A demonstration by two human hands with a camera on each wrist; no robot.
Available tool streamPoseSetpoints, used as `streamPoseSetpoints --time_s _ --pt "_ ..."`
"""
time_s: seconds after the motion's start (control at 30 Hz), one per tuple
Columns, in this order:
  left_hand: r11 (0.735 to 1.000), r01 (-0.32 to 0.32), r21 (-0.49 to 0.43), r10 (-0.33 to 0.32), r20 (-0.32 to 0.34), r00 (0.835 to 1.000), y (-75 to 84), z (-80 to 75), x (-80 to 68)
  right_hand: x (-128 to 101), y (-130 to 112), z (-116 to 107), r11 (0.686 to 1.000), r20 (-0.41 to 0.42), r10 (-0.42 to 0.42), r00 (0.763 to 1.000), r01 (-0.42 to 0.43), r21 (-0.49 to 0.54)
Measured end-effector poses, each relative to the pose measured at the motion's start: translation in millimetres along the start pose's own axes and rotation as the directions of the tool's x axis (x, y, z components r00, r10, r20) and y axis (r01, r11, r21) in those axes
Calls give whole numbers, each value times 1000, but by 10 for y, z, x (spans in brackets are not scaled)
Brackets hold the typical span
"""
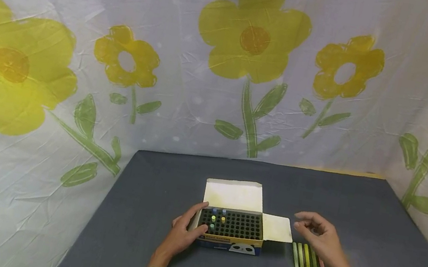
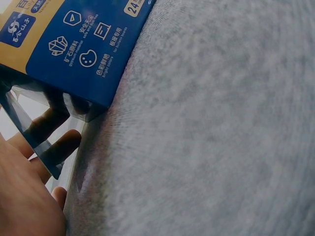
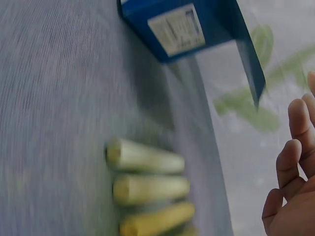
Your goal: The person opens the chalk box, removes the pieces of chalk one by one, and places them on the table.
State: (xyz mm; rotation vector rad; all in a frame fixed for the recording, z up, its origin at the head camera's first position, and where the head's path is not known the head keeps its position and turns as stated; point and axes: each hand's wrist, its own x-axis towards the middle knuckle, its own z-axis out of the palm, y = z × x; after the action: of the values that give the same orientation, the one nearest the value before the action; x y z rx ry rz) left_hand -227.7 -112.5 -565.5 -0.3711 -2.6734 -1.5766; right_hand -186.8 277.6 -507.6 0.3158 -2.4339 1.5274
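A blue and yellow chalk box (image 1: 229, 243) with a panda face on its front stands with its lid raised. Inside, a black grid of holes (image 1: 243, 224) holds several chalk sticks at its left part, blue, yellow, green and orange ends up. My left hand (image 1: 180, 235) grips the box's left end, thumb at the front corner and a finger at the back. Loosely bent and empty, my right hand (image 1: 324, 241) hovers right of the box, over the far end of a row of chalk sticks (image 1: 305, 258). The row runs from pale green through yellow to pink.
A white side flap (image 1: 277, 228) sticks out from the box toward the right hand, and the lid (image 1: 235, 194) stands behind. Everything rests on a dark grey tabletop (image 1: 162, 181). A flower-printed cloth (image 1: 183, 114) hangs around the table.
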Motion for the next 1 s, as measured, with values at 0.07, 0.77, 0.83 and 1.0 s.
streamPoseSetpoints --time_s 0.07,0.77,0.83,1.0 --pt "1000 3 -1 -3 0 1000 0 0 -2 30 -40 75 1000 11 -13 1000 13 29" --pt "1000 -16 -16 16 4 1000 17 -11 0 295 -222 687 974 129 -151 980 125 188" --pt "1000 -18 -12 18 3 1000 11 -10 1 319 -235 738 970 146 -169 975 138 201" --pt "1000 -11 -10 11 2 1000 2 -3 1 368 -299 881 973 174 -181 968 151 172"
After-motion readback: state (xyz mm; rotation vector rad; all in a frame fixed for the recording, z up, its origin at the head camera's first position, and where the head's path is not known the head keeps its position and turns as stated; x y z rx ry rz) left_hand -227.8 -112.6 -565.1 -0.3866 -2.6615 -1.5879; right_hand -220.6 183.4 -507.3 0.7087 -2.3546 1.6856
